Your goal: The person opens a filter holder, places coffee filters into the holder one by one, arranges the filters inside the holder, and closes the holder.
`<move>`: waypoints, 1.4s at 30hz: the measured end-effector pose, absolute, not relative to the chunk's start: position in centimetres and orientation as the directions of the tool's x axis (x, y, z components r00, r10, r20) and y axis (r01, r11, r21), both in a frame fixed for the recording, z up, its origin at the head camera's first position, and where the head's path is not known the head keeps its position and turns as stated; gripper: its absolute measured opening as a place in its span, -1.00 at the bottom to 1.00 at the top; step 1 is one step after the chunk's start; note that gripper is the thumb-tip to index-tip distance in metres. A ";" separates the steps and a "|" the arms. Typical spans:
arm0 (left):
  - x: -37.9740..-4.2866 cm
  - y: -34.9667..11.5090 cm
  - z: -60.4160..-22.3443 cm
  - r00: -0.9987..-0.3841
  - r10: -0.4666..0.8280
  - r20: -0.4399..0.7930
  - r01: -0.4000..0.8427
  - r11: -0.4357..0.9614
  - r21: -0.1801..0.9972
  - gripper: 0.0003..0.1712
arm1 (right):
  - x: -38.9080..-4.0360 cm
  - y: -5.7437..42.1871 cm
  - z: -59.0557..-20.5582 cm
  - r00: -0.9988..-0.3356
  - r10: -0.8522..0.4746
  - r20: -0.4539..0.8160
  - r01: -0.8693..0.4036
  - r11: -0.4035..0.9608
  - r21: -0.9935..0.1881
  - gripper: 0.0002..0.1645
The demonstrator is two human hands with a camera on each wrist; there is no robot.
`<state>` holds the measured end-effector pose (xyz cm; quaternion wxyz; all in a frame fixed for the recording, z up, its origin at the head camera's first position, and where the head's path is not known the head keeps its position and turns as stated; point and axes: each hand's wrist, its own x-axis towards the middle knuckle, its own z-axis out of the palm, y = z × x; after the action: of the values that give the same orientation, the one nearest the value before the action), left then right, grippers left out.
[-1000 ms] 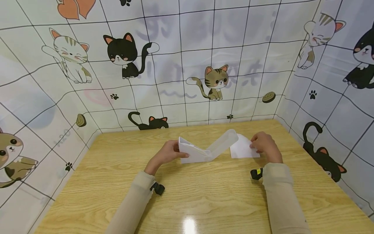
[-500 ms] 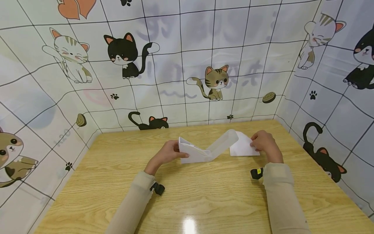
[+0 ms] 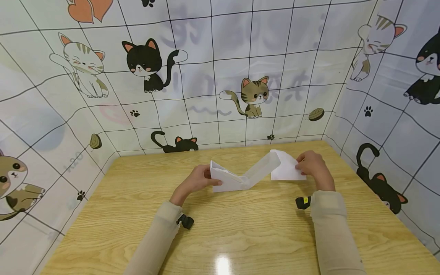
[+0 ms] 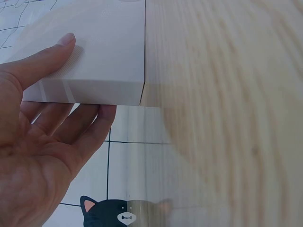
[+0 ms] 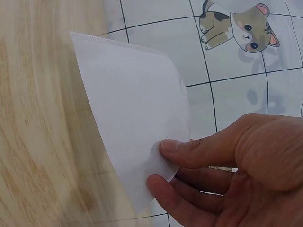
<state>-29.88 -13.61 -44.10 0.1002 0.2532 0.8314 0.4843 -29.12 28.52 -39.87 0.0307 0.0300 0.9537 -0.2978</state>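
My left hand (image 3: 196,178) grips a white flat box (image 3: 228,184) by its left end, with the thumb on the near face and the fingers curled behind. In the left wrist view the box (image 4: 109,52) tilts above the table and its inside is hidden. A translucent lid (image 3: 262,169) swings out from the box's right end, slanting up to the right. My right hand (image 3: 313,168) pinches a white paper coffee filter (image 3: 287,168) at its right side. A crimped seam shows along one edge of the filter (image 5: 128,109) in the right wrist view.
The wood-grain table (image 3: 240,229) reaches back to a cat-print cloth wall (image 3: 220,95), which also closes in the left and right sides. Small black cameras sit at the left wrist (image 3: 186,221) and the right wrist (image 3: 303,203).
My right hand has raised the coffee filter slightly, away from the table's front, so more of it shows above the lid. The left hand and the box have stayed put.
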 end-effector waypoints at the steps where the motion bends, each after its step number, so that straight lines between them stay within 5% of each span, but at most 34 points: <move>1: -29.9 -13.6 -44.1 -0.851 0.518 0.079 0.326 0.405 0.854 -0.50 | -29.1 28.6 -39.8 -0.997 0.037 -0.073 0.071 0.822 -0.565 -0.56; 42: -29.9 -13.6 -44.2 -0.854 0.517 0.058 0.311 0.417 0.854 -0.56 | -27.7 27.7 -36.1 -0.993 0.086 0.085 0.024 0.830 -0.557 -0.64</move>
<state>-29.92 -13.64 -44.20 0.1078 0.2480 0.8349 0.4794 -27.69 27.74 -36.07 -0.0533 0.0287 0.9551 -0.2901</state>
